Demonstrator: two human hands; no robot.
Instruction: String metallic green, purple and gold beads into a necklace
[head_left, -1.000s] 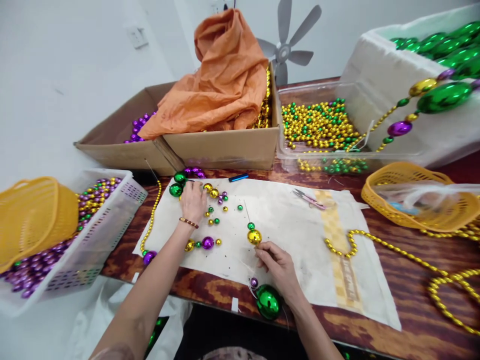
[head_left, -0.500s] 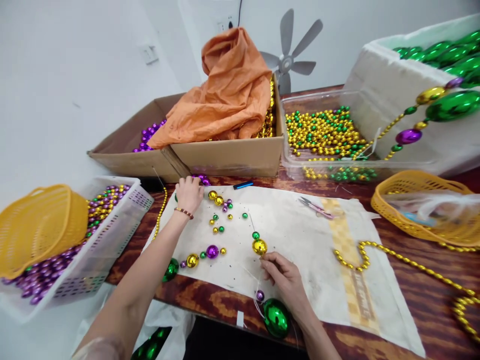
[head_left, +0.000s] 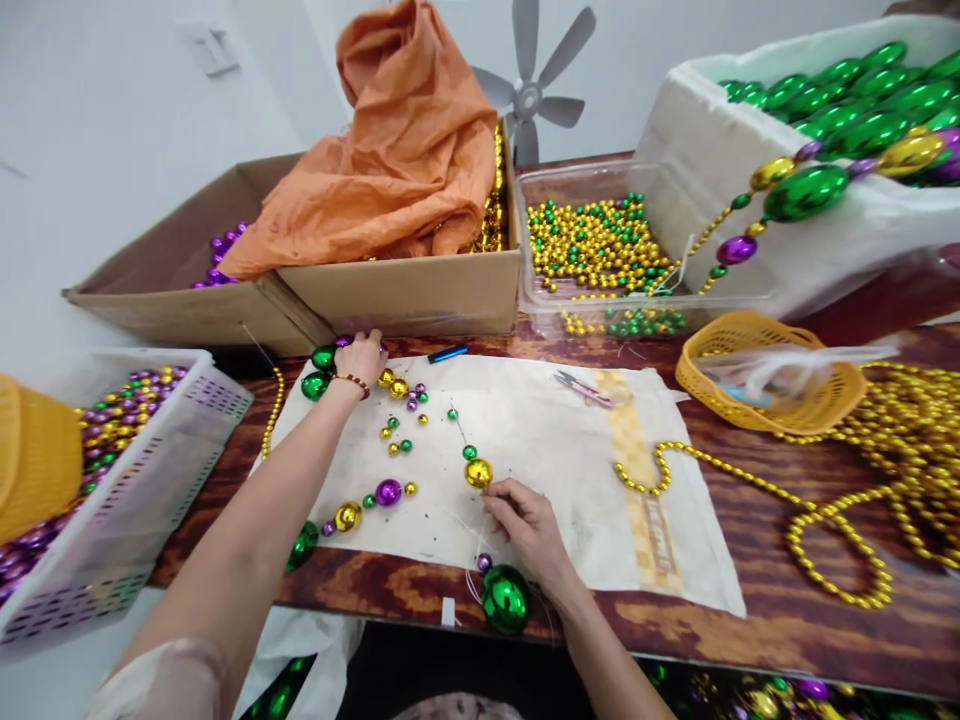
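My left hand [head_left: 360,360] reaches to the far left of a white cloth [head_left: 540,440], over purple beads. Its fingers bend down, the fingertips hidden. Large green beads [head_left: 315,386] lie beside its wrist, and gold beads [head_left: 398,387] just to its right. My right hand [head_left: 525,515] is closed in a pinch on a thin needle, right below a large gold bead [head_left: 478,473] and a small green bead [head_left: 469,453] threaded on it. Thin thread trails near a big green oval bead [head_left: 505,600] and a small purple bead [head_left: 484,563] at the table's front edge.
Small loose beads [head_left: 406,445] and a beaded row [head_left: 388,492] lie on the cloth. Snips [head_left: 585,390] and a blue pen [head_left: 448,354] are farther back. Cardboard boxes [head_left: 405,300], a clear bin [head_left: 570,300], a foam box [head_left: 675,120], baskets [head_left: 772,400] and gold strands [head_left: 832,515] surround it.
The view has shifted to the right. My left hand has moved a little farther forward over the purple beads. My right hand keeps its pinch below the gold bead.
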